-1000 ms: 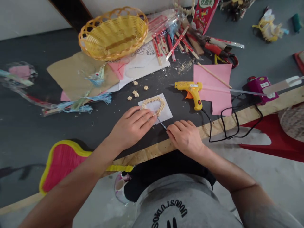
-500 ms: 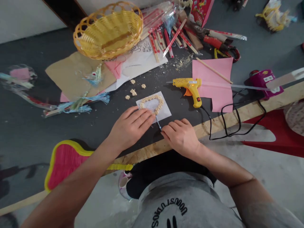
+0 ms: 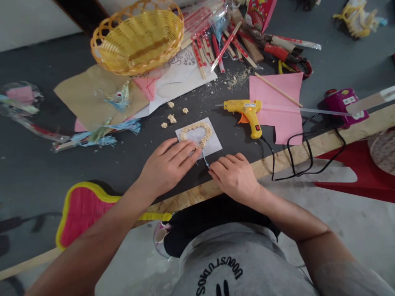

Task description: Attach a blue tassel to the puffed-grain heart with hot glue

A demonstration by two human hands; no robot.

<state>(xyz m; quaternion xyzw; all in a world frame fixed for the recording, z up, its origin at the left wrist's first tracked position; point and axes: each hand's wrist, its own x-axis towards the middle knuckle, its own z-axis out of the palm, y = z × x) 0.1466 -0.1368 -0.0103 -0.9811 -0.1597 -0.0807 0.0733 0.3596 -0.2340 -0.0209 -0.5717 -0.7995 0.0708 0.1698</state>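
A ring of small cream-coloured pieces [image 3: 206, 132] lies on a square of white paper [image 3: 215, 144]. My left hand [image 3: 168, 166] rests flat with fingers stretched out, its fingertips over the ring's lower left edge. From the ring's lower side a thin light-blue cord [image 3: 205, 158] runs down toward me. My right hand [image 3: 236, 176] is closed, pinching the cord's lower end near the table edge. Several loose cream clusters [image 3: 171, 119] lie just beyond the paper. To the right, a yellow glue gun [image 3: 245, 113] lies on its side with a small orange light showing.
A yellow woven basket [image 3: 138, 41] stands at the back left, beside wrapped red-and-wood sticks [image 3: 216, 49]. Pink paper [image 3: 277, 94] lies under the glue stick. A black cable [image 3: 296, 174] loops over the front edge. A pink-and-yellow fan-like piece [image 3: 83, 209] lies front left.
The whole view has shifted slightly. Both hands, the ring and the cord keep practically the same places relative to each other.
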